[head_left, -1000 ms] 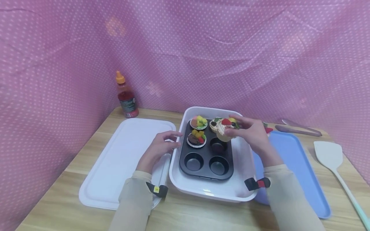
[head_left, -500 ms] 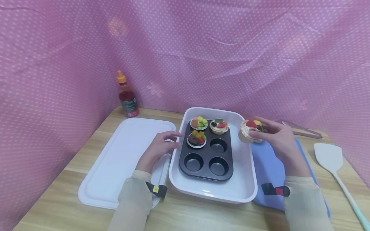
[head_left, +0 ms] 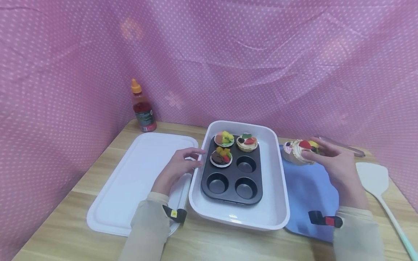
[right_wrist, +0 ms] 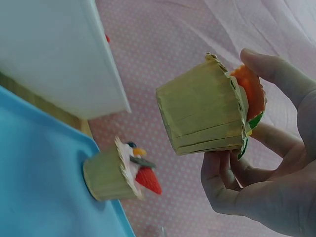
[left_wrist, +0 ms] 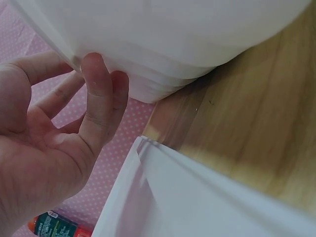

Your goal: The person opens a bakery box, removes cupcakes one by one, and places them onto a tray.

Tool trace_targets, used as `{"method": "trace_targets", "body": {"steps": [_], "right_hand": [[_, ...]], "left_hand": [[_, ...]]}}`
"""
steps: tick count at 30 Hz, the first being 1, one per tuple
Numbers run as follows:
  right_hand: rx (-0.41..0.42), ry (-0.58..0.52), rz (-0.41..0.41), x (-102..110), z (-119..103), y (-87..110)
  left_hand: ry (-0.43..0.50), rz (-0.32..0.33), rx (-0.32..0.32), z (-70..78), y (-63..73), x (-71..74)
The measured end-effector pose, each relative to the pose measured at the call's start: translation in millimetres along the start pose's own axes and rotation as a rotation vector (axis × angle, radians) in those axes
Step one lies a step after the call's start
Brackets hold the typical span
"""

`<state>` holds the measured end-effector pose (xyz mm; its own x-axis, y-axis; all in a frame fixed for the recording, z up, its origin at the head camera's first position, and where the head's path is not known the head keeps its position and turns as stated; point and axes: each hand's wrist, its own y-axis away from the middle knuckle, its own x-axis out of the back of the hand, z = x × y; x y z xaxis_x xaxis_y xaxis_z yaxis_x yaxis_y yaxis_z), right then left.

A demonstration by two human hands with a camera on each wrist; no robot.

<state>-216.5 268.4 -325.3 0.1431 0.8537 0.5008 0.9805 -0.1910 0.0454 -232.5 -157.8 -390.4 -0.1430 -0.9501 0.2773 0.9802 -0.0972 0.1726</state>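
Observation:
My right hand [head_left: 336, 170] pinches a cupcake [head_left: 301, 154] by its upper rim, above the far end of the blue tray [head_left: 313, 195]. In the right wrist view its pale paper cup is tilted, with the topping towards the palm. Another cupcake [right_wrist: 106, 173] stands on that tray. A white bin [head_left: 274, 214] holds a dark muffin tin [head_left: 232, 194]. Three topped cakes sit in the tin's far cups: a fruit one [head_left: 224, 139], a chocolate one [head_left: 219, 158] and a cream one [head_left: 247, 144]. The fingers of my left hand [head_left: 177, 166] touch the bin's left side.
A white board or lid [head_left: 134, 181] lies left of the bin, with a sauce bottle [head_left: 143, 114] behind it. Tongs [head_left: 346, 146] and a white spatula [head_left: 372, 177] lie at the right. A pink dotted cloth [head_left: 209, 65] hangs behind the table.
My right hand has carried the cupcake rightwards from above the muffin tin, past the bin's right rim, to over the blue tray. My left hand stays at the bin's side.

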Motion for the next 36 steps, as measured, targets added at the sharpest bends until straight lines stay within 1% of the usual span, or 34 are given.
{"method": "trace_targets", "body": {"steps": [11,13,16,17,19,21,23,28,30,33,36], "right_hand": [[-0.048,0.003,0.068,19.3,22.0,-6.7],[-0.050,-0.031,0.072,22.0,27.9,-8.0],[-0.047,-0.093,0.056,25.1,37.5,-11.2],[-0.049,-0.134,0.053,26.1,40.4,-12.6],[-0.060,-0.174,0.046,27.6,46.1,-15.7],[-0.078,-0.188,0.040,29.0,51.5,-18.8],[-0.093,-0.173,0.037,29.6,56.6,-21.7],[-0.137,0.030,0.042,30.1,67.1,-27.1],[-0.173,0.071,0.054,30.0,69.7,-28.6],[-0.218,0.074,0.059,29.4,72.2,-30.8],[-0.251,0.046,0.067,29.4,73.8,-32.3]], "left_hand": [[0.004,-0.021,0.015,0.9,-2.2,-4.1],[-0.002,-0.021,0.020,1.3,-1.9,-4.2],[-0.009,-0.018,0.020,1.8,-1.2,-3.3],[-0.012,-0.016,0.020,1.9,-0.9,-2.9],[-0.014,-0.012,0.022,1.8,-0.8,-2.3],[-0.015,-0.010,0.023,1.5,-0.8,-1.6],[-0.012,-0.008,0.025,0.9,-0.8,-1.2],[0.000,-0.014,0.001,-1.2,-0.7,1.0],[0.003,-0.018,-0.011,-1.8,-0.9,1.7],[0.009,-0.021,-0.019,-2.6,-1.6,2.1],[0.010,-0.022,-0.014,-2.7,-1.7,1.6]]}}
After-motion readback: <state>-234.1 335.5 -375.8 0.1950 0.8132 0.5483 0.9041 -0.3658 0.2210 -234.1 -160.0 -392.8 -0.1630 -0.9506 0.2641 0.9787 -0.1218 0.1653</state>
